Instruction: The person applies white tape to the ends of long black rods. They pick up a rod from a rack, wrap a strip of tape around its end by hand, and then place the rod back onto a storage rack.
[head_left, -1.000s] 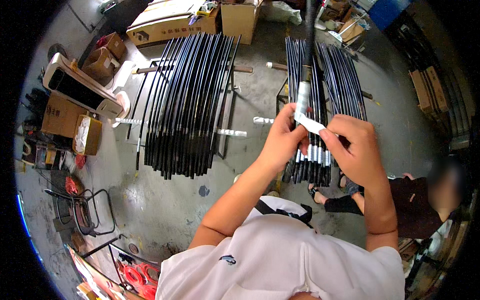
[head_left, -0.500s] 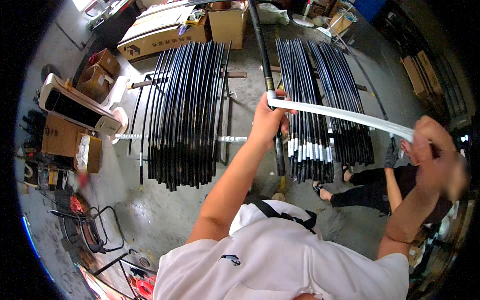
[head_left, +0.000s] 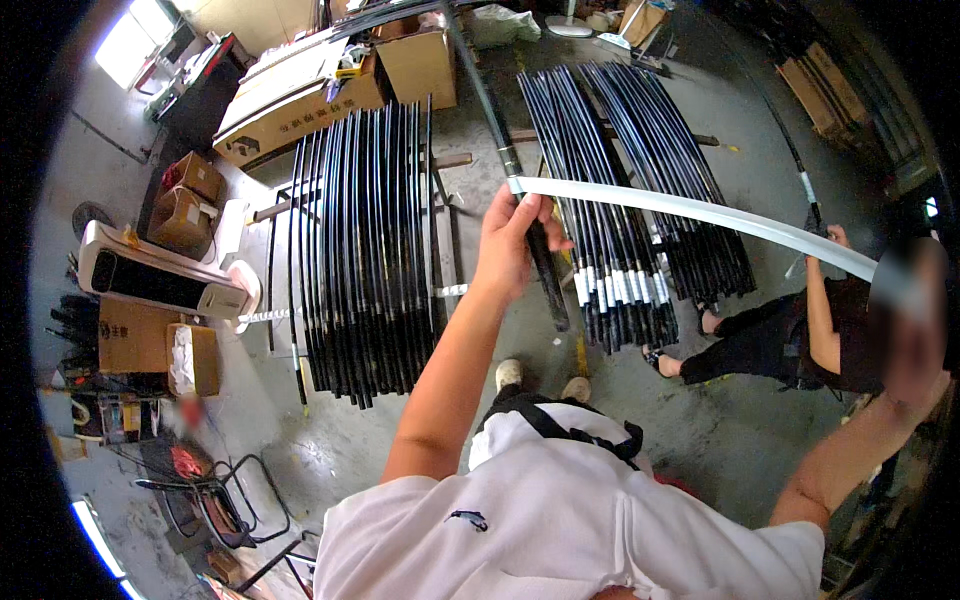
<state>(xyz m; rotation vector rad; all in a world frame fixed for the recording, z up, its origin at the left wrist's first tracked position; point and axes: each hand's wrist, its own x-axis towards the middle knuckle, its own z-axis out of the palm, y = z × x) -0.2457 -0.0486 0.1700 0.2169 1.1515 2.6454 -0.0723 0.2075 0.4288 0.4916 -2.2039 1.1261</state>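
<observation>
My left hand [head_left: 510, 240] is closed around a long black pole [head_left: 485, 95] that slants up and away. Its thumb lies by the spot where a white strip [head_left: 700, 208] meets the pole. From there the strip runs taut, bowing slightly, out to the right. At its far end is my right hand [head_left: 912, 350], drawn out wide; a blur covers the fingers, but the stretched strip leads into it. Below my left hand, the thicker dark butt of the pole hangs down beside a rack of poles.
Black poles [head_left: 365, 250] lie in a row on a rack at left; more poles [head_left: 600, 200], several with white bands, lie right of centre. Another person's hand [head_left: 838, 236] is near a pole [head_left: 800, 165] at right. Cardboard boxes [head_left: 300, 110] stand behind, a chair [head_left: 225, 500] lower left.
My right hand has moved farther right and lower, so a longer stretch of white strip shows. My left hand still grips the pole. The whole view has shifted a little.
</observation>
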